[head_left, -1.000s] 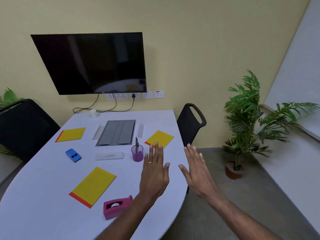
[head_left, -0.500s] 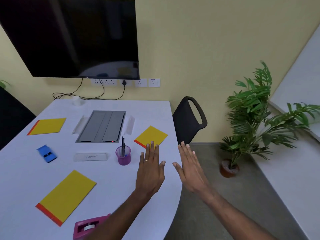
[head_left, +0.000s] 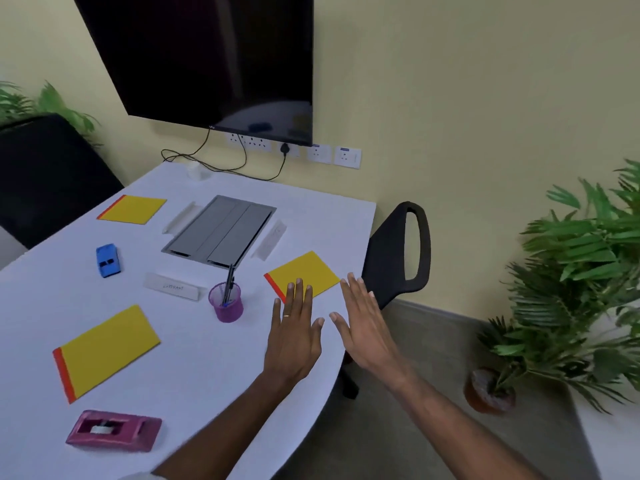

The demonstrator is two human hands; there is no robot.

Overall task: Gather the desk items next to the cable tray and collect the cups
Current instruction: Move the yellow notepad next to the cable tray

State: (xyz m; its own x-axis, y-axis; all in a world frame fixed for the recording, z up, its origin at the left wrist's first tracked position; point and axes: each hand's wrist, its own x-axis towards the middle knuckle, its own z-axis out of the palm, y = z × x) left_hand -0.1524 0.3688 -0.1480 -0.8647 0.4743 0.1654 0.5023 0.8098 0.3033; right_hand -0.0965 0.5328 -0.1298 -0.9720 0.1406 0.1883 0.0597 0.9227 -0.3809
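The grey cable tray (head_left: 221,230) is set into the white table (head_left: 194,368). Around it lie three yellow notepads (head_left: 133,209) (head_left: 306,271) (head_left: 104,351), a blue stapler (head_left: 108,259), a white name plate (head_left: 173,291), a purple pen cup (head_left: 227,303) with pens and a pink tape dispenser (head_left: 114,430). A small clear cup (head_left: 198,170) stands at the table's far edge. My left hand (head_left: 294,334) hovers flat and open near the right notepad. My right hand (head_left: 363,323) is open beside it, over the table's edge. Both hold nothing.
A black chair (head_left: 401,251) stands at the table's right side and another (head_left: 48,174) at the far left. A wall screen (head_left: 207,57) hangs above sockets and cables. A potted plant (head_left: 571,289) is on the floor at right. Two white strips flank the tray.
The view has tilted and shifted, so the table appears rotated. Both hands stay open side by side and have reached slightly further forward towards the right notepad.
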